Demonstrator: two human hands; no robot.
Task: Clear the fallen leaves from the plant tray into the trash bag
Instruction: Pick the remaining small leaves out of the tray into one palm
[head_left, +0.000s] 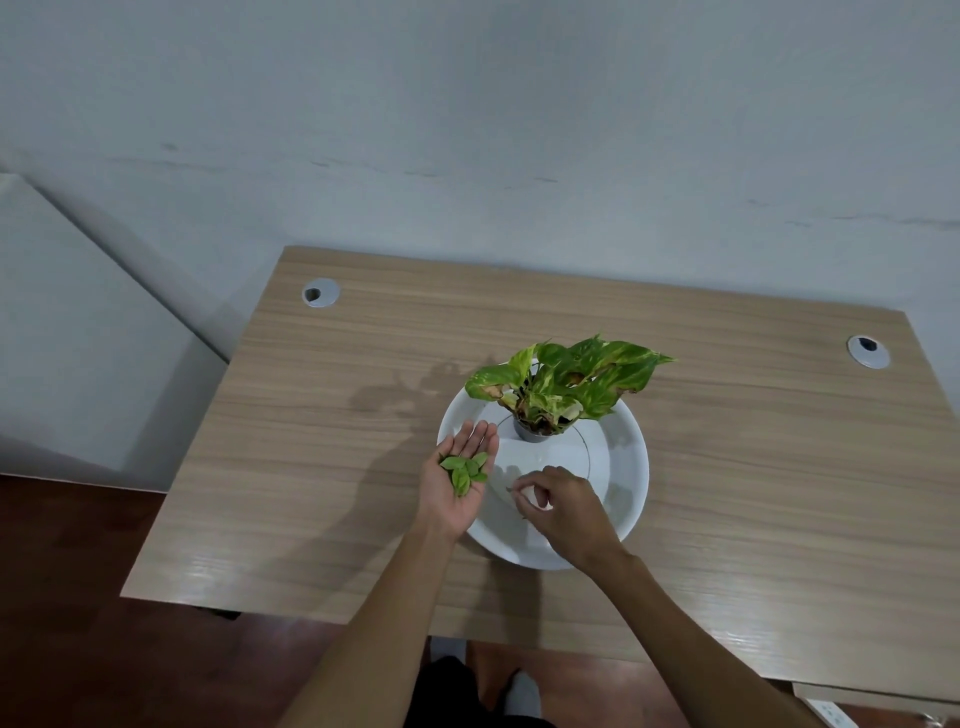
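Pale, scuffed wall (467, 130) runs behind a wood-grain tabletop (753, 467), with dark reddish floor (67, 597) showing past its left and near edges. Two round cable grommets are set into the tabletop, one near the far-left corner (321, 292) and one near the far-right corner (867, 352).

A white round plant tray (626, 467) sits around the middle of the tabletop, somewhat toward the near edge. A small grey pot (530, 431) stands in the far half of the tray, holding a variegated green-and-yellow plant (566, 379) whose leaves spread over the tray's far rim; a few show brown patches.

The left hand (457, 483) is held palm up, fingers spread flat and open, over the tray's left rim. A small cluster of green fallen leaves (464, 472) lies loose in the palm, cupped rather than pinched.

The right hand (563, 506) is over the near part of the tray, knuckles up, with its fingers curled in toward the thumb. The fingertips seem to be pinched together on something small and thin just above the tray floor, possibly a bit of leaf or stem, but it is too small to make out for certain.

No trash bag is in view.
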